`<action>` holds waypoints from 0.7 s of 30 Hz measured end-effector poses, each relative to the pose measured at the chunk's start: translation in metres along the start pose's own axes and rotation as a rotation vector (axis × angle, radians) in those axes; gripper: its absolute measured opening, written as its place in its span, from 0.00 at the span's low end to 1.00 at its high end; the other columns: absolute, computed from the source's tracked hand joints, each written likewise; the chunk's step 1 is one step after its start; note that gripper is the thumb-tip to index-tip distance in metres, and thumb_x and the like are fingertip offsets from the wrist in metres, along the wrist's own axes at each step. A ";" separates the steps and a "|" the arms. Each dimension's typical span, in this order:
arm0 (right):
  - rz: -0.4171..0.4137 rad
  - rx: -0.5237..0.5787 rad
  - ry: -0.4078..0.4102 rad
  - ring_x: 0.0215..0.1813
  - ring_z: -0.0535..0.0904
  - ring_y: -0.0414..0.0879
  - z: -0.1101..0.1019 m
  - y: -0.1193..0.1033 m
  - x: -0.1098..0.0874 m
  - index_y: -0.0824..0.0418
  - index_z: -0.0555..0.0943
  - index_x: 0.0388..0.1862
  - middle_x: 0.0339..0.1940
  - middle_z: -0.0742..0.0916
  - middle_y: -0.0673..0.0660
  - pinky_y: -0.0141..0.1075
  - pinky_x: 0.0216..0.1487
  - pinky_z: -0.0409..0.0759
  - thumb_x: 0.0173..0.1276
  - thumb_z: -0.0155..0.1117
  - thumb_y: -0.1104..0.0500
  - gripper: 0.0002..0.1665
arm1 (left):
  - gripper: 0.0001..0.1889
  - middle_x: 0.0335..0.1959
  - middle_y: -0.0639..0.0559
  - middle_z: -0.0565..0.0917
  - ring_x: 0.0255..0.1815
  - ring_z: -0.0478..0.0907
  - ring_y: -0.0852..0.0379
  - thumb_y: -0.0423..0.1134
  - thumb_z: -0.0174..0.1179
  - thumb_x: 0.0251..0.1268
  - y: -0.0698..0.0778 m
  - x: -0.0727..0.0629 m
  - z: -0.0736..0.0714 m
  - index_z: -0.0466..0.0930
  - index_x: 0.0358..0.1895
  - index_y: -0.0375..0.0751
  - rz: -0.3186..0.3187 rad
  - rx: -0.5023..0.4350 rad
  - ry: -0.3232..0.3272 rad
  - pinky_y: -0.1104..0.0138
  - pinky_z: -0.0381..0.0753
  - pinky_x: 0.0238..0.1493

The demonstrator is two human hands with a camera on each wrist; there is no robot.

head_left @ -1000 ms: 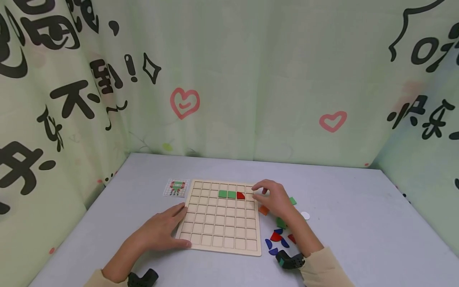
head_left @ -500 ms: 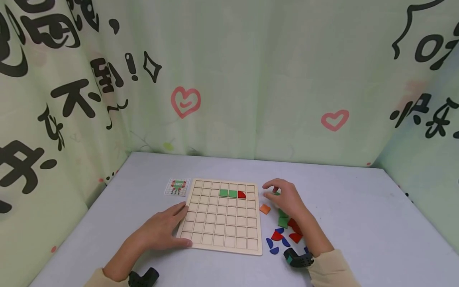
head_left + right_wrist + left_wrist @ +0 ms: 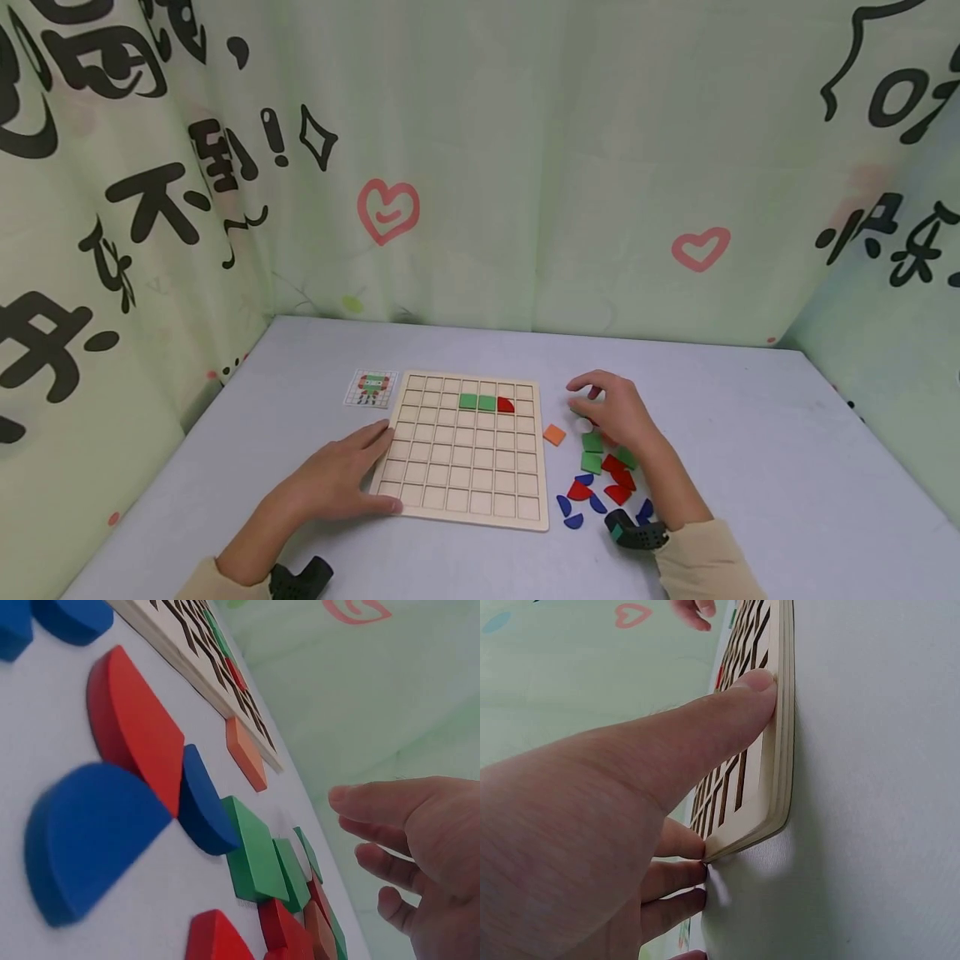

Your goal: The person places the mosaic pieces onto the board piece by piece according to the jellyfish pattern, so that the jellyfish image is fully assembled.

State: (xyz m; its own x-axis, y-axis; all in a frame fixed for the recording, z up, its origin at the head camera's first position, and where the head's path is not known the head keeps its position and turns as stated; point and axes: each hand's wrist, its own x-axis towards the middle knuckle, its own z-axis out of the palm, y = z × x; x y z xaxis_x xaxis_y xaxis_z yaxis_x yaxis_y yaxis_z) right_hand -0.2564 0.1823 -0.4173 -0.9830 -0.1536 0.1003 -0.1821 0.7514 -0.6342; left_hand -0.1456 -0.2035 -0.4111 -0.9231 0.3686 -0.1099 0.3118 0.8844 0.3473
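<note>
A light wooden grid board lies flat before me, with two green squares and a red curved-edge piece in a row near its top. My left hand rests against the board's left side, fingers spread. In the left wrist view its thumb presses on the board's edge near a corner. Right of the board, my right hand hovers over loose pieces, thumb and index finger apart. The right wrist view shows nothing between its fingertips. Below it lie green squares and a white piece.
A small picture card of a green and red figure sits at the board's upper left. An orange square is by the right edge. Nearer me are several red pieces and blue half-discs. A curtain hangs behind the table.
My right hand has drawn back rightward from the board's upper right corner to over the loose pieces, uncovering the orange square and several others. My left hand stays put.
</note>
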 end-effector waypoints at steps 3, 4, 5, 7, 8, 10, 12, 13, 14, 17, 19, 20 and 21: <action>0.031 0.000 -0.006 0.44 0.74 0.50 -0.003 0.004 0.001 0.56 0.83 0.51 0.46 0.83 0.59 0.32 0.32 0.78 0.65 0.66 0.57 0.15 | 0.55 0.76 0.40 0.58 0.75 0.59 0.41 0.69 0.64 0.49 0.000 0.001 -0.001 0.58 0.73 0.34 -0.002 -0.002 -0.004 0.44 0.66 0.67; 0.042 0.001 -0.008 0.44 0.74 0.50 -0.003 0.005 0.001 0.56 0.83 0.51 0.45 0.83 0.59 0.32 0.32 0.78 0.65 0.67 0.57 0.15 | 0.55 0.76 0.40 0.58 0.75 0.59 0.41 0.69 0.64 0.49 0.000 0.001 -0.001 0.57 0.73 0.34 -0.004 -0.002 -0.006 0.44 0.66 0.67; 0.052 0.001 -0.011 0.44 0.74 0.49 -0.004 0.007 0.001 0.56 0.83 0.50 0.45 0.83 0.59 0.32 0.32 0.78 0.65 0.67 0.56 0.15 | 0.55 0.76 0.40 0.58 0.75 0.59 0.41 0.69 0.64 0.49 0.000 0.001 -0.001 0.57 0.73 0.34 -0.005 -0.002 -0.008 0.44 0.66 0.67; 0.072 -0.003 -0.017 0.42 0.74 0.49 -0.004 0.009 0.001 0.56 0.83 0.49 0.43 0.82 0.59 0.31 0.31 0.78 0.64 0.67 0.56 0.14 | 0.55 0.76 0.40 0.58 0.75 0.59 0.41 0.69 0.64 0.49 -0.001 0.001 -0.001 0.57 0.73 0.34 -0.007 -0.004 -0.010 0.44 0.65 0.66; 0.082 -0.006 -0.020 0.42 0.74 0.49 -0.004 0.010 0.001 0.57 0.84 0.48 0.42 0.82 0.59 0.31 0.31 0.78 0.64 0.67 0.57 0.13 | 0.55 0.76 0.40 0.58 0.75 0.59 0.41 0.69 0.65 0.49 -0.001 0.001 -0.001 0.57 0.73 0.34 -0.007 -0.005 -0.009 0.44 0.65 0.67; 0.093 -0.016 -0.022 0.40 0.74 0.48 -0.004 0.011 0.001 0.57 0.84 0.46 0.40 0.82 0.59 0.30 0.30 0.78 0.64 0.67 0.57 0.12 | 0.55 0.76 0.40 0.58 0.75 0.59 0.41 0.68 0.65 0.49 -0.001 0.001 -0.002 0.57 0.73 0.34 -0.006 -0.007 -0.008 0.44 0.65 0.67; 0.102 -0.026 -0.022 0.39 0.73 0.48 -0.003 0.013 0.002 0.58 0.84 0.44 0.38 0.82 0.58 0.30 0.29 0.77 0.63 0.68 0.57 0.11 | 0.55 0.76 0.40 0.58 0.75 0.59 0.41 0.69 0.65 0.49 -0.001 0.001 -0.001 0.57 0.73 0.34 -0.007 -0.005 -0.008 0.44 0.65 0.67; 0.103 -0.030 -0.024 0.38 0.73 0.48 -0.003 0.014 0.002 0.58 0.84 0.43 0.37 0.82 0.58 0.29 0.29 0.77 0.63 0.68 0.57 0.10 | 0.55 0.76 0.40 0.58 0.75 0.59 0.41 0.69 0.65 0.49 -0.001 0.001 -0.001 0.57 0.73 0.34 -0.008 -0.005 -0.009 0.44 0.65 0.67; 0.104 -0.034 -0.025 0.38 0.73 0.48 -0.002 0.014 0.002 0.58 0.84 0.43 0.36 0.81 0.58 0.29 0.29 0.77 0.63 0.68 0.57 0.10 | 0.55 0.76 0.40 0.58 0.75 0.59 0.41 0.69 0.65 0.49 0.000 0.000 -0.001 0.57 0.73 0.34 -0.011 -0.006 -0.012 0.44 0.65 0.67; 0.108 -0.041 -0.033 0.37 0.72 0.48 -0.001 0.016 0.002 0.58 0.85 0.43 0.35 0.81 0.57 0.28 0.29 0.76 0.63 0.68 0.58 0.10 | 0.55 0.76 0.40 0.58 0.75 0.59 0.41 0.69 0.65 0.48 0.000 0.000 -0.001 0.57 0.73 0.34 -0.022 -0.013 -0.019 0.44 0.65 0.67; 0.109 -0.040 -0.042 0.37 0.72 0.48 -0.001 0.016 0.002 0.58 0.85 0.43 0.36 0.81 0.57 0.29 0.30 0.76 0.63 0.68 0.58 0.10 | 0.55 0.76 0.40 0.58 0.75 0.59 0.41 0.68 0.65 0.48 0.001 0.000 -0.001 0.58 0.73 0.34 -0.023 -0.014 -0.018 0.44 0.65 0.67; 0.109 -0.039 -0.045 0.37 0.72 0.48 -0.001 0.017 0.002 0.58 0.85 0.42 0.35 0.81 0.57 0.29 0.30 0.77 0.63 0.69 0.58 0.10 | 0.55 0.76 0.40 0.58 0.75 0.59 0.41 0.68 0.65 0.48 0.001 0.000 0.000 0.58 0.73 0.34 -0.023 -0.014 -0.016 0.44 0.65 0.67; 0.106 -0.038 -0.047 0.37 0.72 0.48 -0.001 0.016 0.002 0.58 0.85 0.42 0.35 0.81 0.57 0.29 0.30 0.76 0.62 0.69 0.58 0.10 | 0.55 0.76 0.40 0.58 0.75 0.59 0.41 0.68 0.65 0.48 0.000 -0.001 0.000 0.58 0.73 0.34 -0.020 -0.011 -0.013 0.44 0.65 0.67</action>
State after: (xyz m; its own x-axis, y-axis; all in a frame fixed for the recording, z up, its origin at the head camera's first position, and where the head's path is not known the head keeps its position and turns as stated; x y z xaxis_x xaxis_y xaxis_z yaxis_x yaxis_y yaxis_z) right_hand -0.2610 0.1948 -0.4270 -0.9949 -0.1013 -0.0028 -0.0786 0.7888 -0.6096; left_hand -0.1450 -0.2034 -0.4110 -0.9261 0.3547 -0.1285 0.2910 0.8884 0.3550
